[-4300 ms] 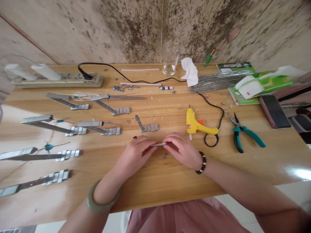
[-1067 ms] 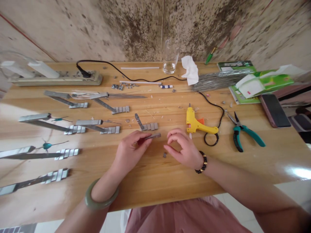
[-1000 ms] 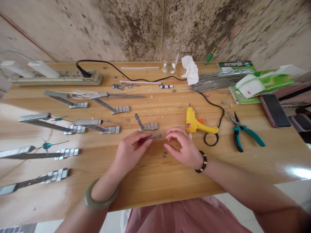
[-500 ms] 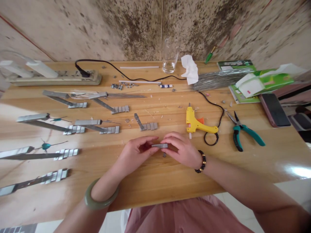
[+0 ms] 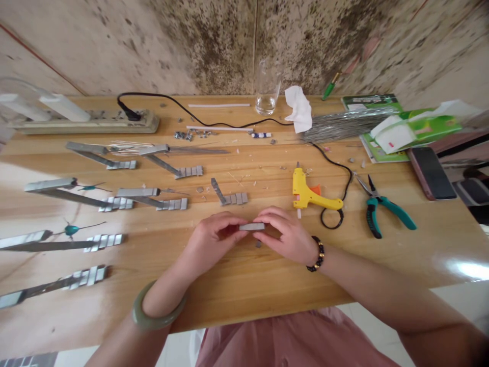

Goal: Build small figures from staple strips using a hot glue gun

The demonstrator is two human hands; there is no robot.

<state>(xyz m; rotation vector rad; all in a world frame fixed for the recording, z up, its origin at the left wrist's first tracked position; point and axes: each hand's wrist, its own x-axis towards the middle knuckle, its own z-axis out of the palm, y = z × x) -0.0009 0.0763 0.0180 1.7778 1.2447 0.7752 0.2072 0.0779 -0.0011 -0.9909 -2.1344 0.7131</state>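
Note:
My left hand (image 5: 214, 242) and my right hand (image 5: 284, 234) meet over the middle of the wooden table (image 5: 244, 285). Both pinch a short grey metal strip (image 5: 252, 226) between fingertips, one hand at each end, and the strip lies level just above the wood. A tiny grey piece (image 5: 259, 244) lies on the table under my right hand. Just beyond my hands rests a small assembly of grey strips (image 5: 229, 196), with one strip angled off a row of segments.
A yellow glue gun (image 5: 310, 196) with black cord lies right of my hands, teal pliers (image 5: 382, 210) farther right. Several finished strip assemblies (image 5: 110, 204) fill the left side. Power strip (image 5: 91, 122), glass (image 5: 267, 89), wire bundle (image 5: 344, 130), tissue pack (image 5: 416, 130) and phone (image 5: 430, 173) lie behind.
About a second ago only my left hand held the strip, raised, while my right hand hovered apart. My right hand has since closed on the strip's other end and both hands came together.

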